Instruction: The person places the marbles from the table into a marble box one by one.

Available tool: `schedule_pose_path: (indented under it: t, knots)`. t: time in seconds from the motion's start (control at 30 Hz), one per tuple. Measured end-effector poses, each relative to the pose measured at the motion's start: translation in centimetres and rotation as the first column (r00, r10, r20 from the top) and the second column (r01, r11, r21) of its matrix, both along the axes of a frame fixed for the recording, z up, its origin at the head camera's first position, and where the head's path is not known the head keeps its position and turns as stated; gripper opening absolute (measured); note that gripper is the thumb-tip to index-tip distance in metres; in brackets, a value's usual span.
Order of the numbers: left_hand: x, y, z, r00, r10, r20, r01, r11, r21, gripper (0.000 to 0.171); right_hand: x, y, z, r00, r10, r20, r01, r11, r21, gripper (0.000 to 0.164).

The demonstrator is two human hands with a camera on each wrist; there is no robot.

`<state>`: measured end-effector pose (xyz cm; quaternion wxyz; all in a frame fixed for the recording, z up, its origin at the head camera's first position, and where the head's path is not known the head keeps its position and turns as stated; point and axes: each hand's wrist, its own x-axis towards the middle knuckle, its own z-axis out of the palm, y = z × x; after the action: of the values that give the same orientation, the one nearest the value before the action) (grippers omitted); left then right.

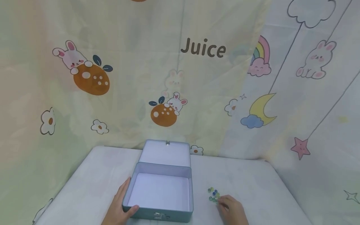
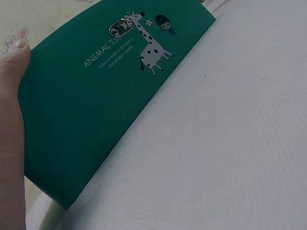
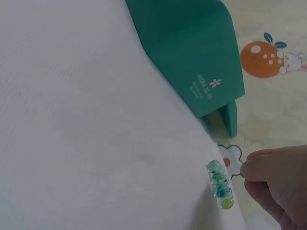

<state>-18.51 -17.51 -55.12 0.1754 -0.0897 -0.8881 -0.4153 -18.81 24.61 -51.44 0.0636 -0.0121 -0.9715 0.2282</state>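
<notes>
A teal-green tin box (image 1: pixel 177 215) stands with its hinged lid (image 1: pixel 166 153) tipped back and its pale inside showing. My left hand (image 1: pixel 119 204) grips the near left corner, fingers along the side and thumb over the front rim. In the left wrist view, the front wall (image 2: pixel 86 115) bears a metal clasp (image 2: pixel 121 28) and a giraffe print. To the right of the box lies a cluster of green and blue glass marbles (image 1: pixel 214 193). My right hand (image 1: pixel 232 209) is at their near edge, fingers bent and fingertips together; whether a marble is between them is hidden.
A white cloth (image 1: pixel 98 168) covers the table. Behind it hangs a printed curtain (image 1: pixel 126 78) with rabbits, oranges and flowers, close to the raised lid. More printed fabric (image 1: pixel 323 109) hangs along the right side.
</notes>
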Motion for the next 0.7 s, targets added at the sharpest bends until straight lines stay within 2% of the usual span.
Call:
schedule_pose_path:
  t: [0.1, 0.17, 0.27, 0.37, 0.6, 0.7]
  knots:
    - [0.1, 0.1, -0.1, 1.000, -0.007, -0.004, 0.007, 1.000, 0.005, 0.099, 0.1, -0.5, 0.8, 0.995, 0.060, -0.086, -0.061, 0.998, -0.011, 0.020]
    - [0.1, 0.0, -0.1, 1.000, -0.016, 0.000, 0.016, 1.000, 0.006, 0.098, 0.1, -1.1, 1.4, 0.982, 0.106, -0.157, -0.109, 0.994, -0.013, 0.022]
    - [0.0, -0.1, 0.1, 1.000, -0.024, 0.014, 0.024, 1.000, 0.002, 0.098, -0.5, -2.5, 2.3, 0.948, 0.180, -0.261, -0.192, 0.981, -0.022, 0.023]
    - [-0.2, -0.2, 0.3, 0.999, -0.028, 0.029, 0.028, 1.000, 0.001, 0.098, -1.3, -4.0, 3.4, 0.910, 0.259, -0.323, -0.280, 0.960, -0.020, 0.022]
    - [-0.3, -0.2, 0.4, 0.999, -0.033, 0.028, 0.033, 0.999, 0.023, 0.097, -2.7, -6.7, 5.7, 0.859, 0.396, -0.325, -0.411, 0.911, 0.022, 0.018]
    - [-0.1, -0.2, 0.4, 0.999, -0.031, 0.029, 0.030, 0.999, 0.029, 0.098, -3.3, -7.9, 6.5, 0.831, 0.462, -0.311, -0.476, 0.879, 0.032, 0.016]
